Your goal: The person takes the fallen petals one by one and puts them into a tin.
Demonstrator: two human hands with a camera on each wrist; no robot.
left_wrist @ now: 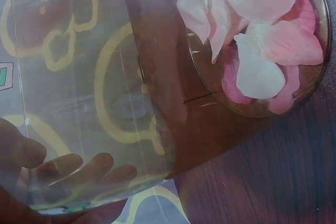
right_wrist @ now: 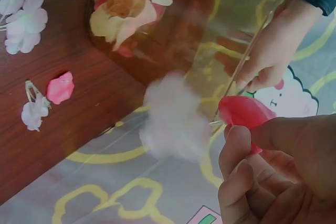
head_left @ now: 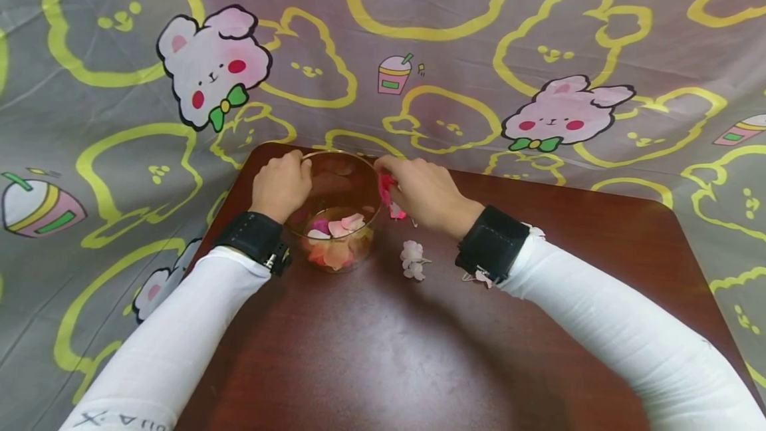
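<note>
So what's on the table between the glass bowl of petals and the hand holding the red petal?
In the head view, bare dark brown wooden table separates the clear glass bowl from the right hand, with a white fabric flower lying just nearer.

A red petal point(right_wrist: 242, 113) is pinched between the thumb and curled fingers of the right hand point(right_wrist: 281, 174) just beside the rim of a clear glass bowl point(right_wrist: 210, 51). The far rim is gripped by the left hand point(right_wrist: 275, 51). Pale and pink petals point(right_wrist: 128, 6) are seen inside the bowl. On the brown table point(right_wrist: 68, 129) a white flower cluster point(right_wrist: 21, 11), a pink petal point(right_wrist: 60, 87) and a white flower hair clip point(right_wrist: 32, 109) are laid.
</note>
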